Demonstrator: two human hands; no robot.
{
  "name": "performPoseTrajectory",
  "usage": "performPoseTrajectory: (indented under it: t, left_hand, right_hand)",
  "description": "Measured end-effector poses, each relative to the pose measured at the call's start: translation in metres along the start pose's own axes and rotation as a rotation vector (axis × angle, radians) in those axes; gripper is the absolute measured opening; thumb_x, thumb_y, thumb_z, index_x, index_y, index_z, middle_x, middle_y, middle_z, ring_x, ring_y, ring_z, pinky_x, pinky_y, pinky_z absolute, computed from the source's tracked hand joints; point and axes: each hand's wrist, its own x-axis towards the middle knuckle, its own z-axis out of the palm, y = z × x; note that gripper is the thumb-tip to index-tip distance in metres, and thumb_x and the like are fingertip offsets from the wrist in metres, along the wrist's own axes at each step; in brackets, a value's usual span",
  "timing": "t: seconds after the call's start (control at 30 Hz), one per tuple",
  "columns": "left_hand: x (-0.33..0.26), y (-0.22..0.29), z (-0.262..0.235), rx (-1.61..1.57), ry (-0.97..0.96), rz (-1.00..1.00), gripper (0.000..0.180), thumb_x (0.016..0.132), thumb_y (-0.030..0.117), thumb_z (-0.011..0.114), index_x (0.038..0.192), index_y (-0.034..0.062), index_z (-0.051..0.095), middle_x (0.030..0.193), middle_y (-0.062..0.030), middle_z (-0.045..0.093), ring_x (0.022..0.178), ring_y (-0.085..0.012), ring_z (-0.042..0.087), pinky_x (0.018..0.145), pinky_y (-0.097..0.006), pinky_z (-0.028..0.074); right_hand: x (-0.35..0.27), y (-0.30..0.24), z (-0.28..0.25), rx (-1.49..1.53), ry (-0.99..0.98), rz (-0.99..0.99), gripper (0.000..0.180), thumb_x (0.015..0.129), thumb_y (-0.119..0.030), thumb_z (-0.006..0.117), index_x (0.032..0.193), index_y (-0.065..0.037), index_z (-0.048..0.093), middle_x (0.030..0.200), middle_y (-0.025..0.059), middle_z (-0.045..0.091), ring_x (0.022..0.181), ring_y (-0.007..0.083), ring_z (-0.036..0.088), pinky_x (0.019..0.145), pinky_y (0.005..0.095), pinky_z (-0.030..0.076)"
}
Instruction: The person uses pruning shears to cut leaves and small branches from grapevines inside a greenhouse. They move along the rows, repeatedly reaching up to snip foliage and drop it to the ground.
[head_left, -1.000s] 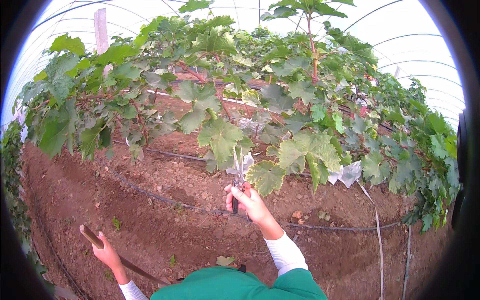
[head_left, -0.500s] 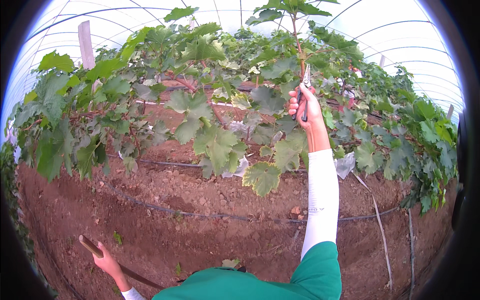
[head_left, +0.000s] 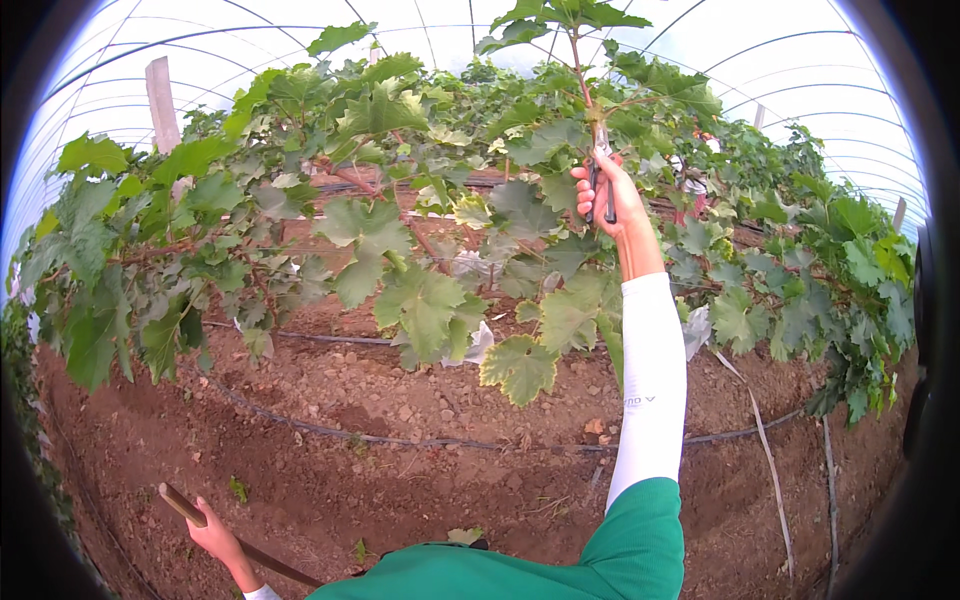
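My right hand (head_left: 625,200), arm stretched forward and up, is wrapped round dark-handled pruning shears (head_left: 611,207). Their blades point upward and meet an upright reddish-brown grapevine shoot (head_left: 582,75); whether they are closed on it I cannot make out. Big green leaves (head_left: 572,12) top that shoot. Low at the left, my left hand (head_left: 216,536) grips a brown wooden pole (head_left: 182,502) near its upper end; the rest slants down to the right, partly hidden behind my green shirt. A yellow-edged vine leaf (head_left: 519,369) hangs below my right forearm.
Dense grapevines (head_left: 390,110) stretch across in front. Dark hoses (head_left: 400,440) and a pale strap (head_left: 765,440) lie on the brown soil (head_left: 340,500). White bags (head_left: 697,328) show among the leaves. A concrete post (head_left: 161,100) stands left, beneath the hooped plastic roof.
The shears have moved up and slightly left with my right hand, their blades now against the shoot. My left hand keeps its grip on the pole, shifting slightly down in view.
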Motion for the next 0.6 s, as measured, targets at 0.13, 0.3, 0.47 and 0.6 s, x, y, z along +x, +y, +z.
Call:
performPoseTrajectory:
  t: [0.13, 0.3, 0.47, 0.6]
  left_hand:
    - [-0.002, -0.001, 0.005, 0.041, 0.001, 0.021, 0.029, 0.094, 0.019, 0.055, 0.074, 0.0013, 0.045, 0.062, 0.0034, 0.037, 0.056, -0.0073, 0.035, 0.050, -0.026, 0.031]
    - [-0.004, 0.004, 0.009, 0.036, -0.030, 0.018, 0.029, 0.094, 0.019, 0.055, 0.076, -0.0016, 0.047, 0.064, 0.0020, 0.040, 0.060, -0.0087, 0.036, 0.053, -0.027, 0.034]
    - [-0.007, 0.024, 0.005, 0.077, -0.065, -0.034, 0.029, 0.094, 0.020, 0.056, 0.080, -0.0045, 0.048, 0.068, -0.0001, 0.045, 0.064, -0.0102, 0.040, 0.058, -0.028, 0.038]
    - [-0.006, 0.029, 0.015, 0.032, -0.043, 0.021, 0.030, 0.094, 0.021, 0.056, 0.078, -0.0028, 0.047, 0.065, 0.0018, 0.041, 0.060, -0.0089, 0.037, 0.054, -0.027, 0.034]
  right_hand:
    - [-0.002, -0.003, 0.004, -0.030, 0.040, -0.037, 0.052, 0.086, -0.053, 0.058, 0.087, -0.001, 0.057, 0.067, 0.0009, 0.050, 0.054, 0.0110, 0.048, 0.048, 0.0253, 0.038]
    - [0.000, -0.008, -0.005, -0.126, 0.096, -0.047, 0.050, 0.086, -0.051, 0.059, 0.084, -0.002, 0.057, 0.060, -0.0013, 0.047, 0.045, 0.0089, 0.043, 0.041, 0.0225, 0.034]
    - [-0.030, 0.010, 0.026, -0.723, 0.154, -0.257, 0.046, 0.086, -0.046, 0.064, 0.079, -0.001, 0.059, 0.055, 0.0000, 0.049, 0.043, 0.0075, 0.046, 0.039, 0.0246, 0.037]
    - [-0.031, 0.020, 0.026, -0.552, 0.206, -0.292, 0.043, 0.088, -0.043, 0.062, 0.084, 0.000, 0.059, 0.057, 0.0020, 0.052, 0.044, 0.0100, 0.049, 0.041, 0.0258, 0.041]
